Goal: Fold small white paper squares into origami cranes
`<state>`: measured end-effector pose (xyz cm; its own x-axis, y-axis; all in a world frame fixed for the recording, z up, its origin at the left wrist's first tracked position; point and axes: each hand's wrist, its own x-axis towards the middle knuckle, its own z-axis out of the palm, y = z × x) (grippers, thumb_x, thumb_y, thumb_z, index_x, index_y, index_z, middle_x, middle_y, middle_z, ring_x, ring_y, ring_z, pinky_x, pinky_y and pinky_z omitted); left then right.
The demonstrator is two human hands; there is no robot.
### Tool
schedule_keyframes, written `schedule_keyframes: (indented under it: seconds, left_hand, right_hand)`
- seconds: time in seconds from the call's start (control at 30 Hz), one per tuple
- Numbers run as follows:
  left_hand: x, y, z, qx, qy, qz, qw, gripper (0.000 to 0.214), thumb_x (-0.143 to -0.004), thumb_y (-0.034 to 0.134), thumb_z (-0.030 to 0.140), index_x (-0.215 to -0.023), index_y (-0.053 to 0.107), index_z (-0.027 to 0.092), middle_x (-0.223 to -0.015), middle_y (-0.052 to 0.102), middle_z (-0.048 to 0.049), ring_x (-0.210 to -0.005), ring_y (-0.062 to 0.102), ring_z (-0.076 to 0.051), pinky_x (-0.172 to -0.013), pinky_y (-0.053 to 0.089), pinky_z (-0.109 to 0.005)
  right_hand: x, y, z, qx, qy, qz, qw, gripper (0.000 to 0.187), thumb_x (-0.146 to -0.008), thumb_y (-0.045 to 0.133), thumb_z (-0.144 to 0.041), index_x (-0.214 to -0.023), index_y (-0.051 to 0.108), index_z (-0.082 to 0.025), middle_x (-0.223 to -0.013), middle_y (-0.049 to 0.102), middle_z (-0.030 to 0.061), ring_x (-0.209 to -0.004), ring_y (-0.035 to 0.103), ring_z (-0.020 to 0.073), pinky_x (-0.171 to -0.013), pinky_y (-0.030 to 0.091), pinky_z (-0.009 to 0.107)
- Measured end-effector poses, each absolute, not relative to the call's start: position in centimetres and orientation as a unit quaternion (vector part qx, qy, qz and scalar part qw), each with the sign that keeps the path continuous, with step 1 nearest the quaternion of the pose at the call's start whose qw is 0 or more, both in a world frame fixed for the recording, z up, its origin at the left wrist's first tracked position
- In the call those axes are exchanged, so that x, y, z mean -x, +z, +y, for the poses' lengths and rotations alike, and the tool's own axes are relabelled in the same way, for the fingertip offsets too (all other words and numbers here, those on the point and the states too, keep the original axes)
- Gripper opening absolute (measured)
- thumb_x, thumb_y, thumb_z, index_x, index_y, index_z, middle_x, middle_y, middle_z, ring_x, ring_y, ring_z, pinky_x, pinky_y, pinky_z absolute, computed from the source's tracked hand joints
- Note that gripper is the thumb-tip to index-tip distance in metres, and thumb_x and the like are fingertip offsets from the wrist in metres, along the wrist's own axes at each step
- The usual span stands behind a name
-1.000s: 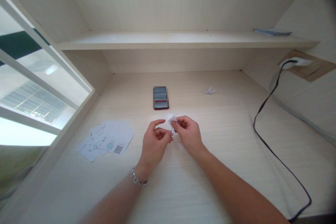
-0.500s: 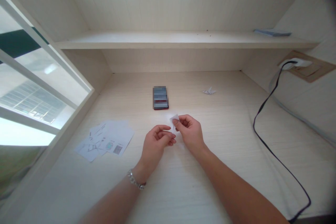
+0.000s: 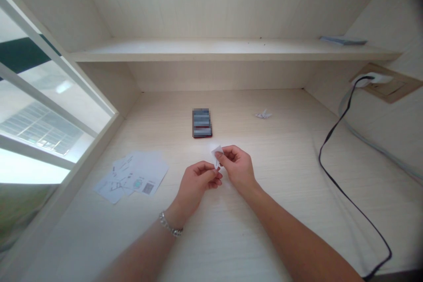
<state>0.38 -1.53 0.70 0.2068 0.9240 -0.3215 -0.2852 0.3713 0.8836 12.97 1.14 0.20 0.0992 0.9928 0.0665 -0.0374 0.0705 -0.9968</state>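
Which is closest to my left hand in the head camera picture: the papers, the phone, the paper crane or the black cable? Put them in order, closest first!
From the left hand:
1. Printed papers, on the desk to its left.
2. Phone, ahead of it.
3. Paper crane, ahead and to the right.
4. Black cable, far right.

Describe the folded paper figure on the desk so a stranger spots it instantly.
Start at the pale wood desk under the shelf. Right of the phone sits the white folded paper figure, alone and raised, unlike the flat printed sheets at left.
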Motion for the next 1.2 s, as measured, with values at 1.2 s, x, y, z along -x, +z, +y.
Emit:
schedule_keyframes:
  seconds: [1.2]
  left_hand:
    - [1.7,0.5,0.3,-0.39,0.504,0.452,0.624,0.011,-0.065,0.066,0.017,-0.075,0.067,0.013,-0.071,0.065,-0.004,-0.066,0.059,-0.013,-0.064,0.048,-0.026]
  right_hand:
    - [-14.2,0.3,1.5,0.386,0.698,-0.415,0.438,0.018,-0.067,0.066,-0.022,-0.082,0.071,-0.013,-0.073,0.069,0.0064,-0.064,0.062,0.0139,-0.065,0.05,0.029]
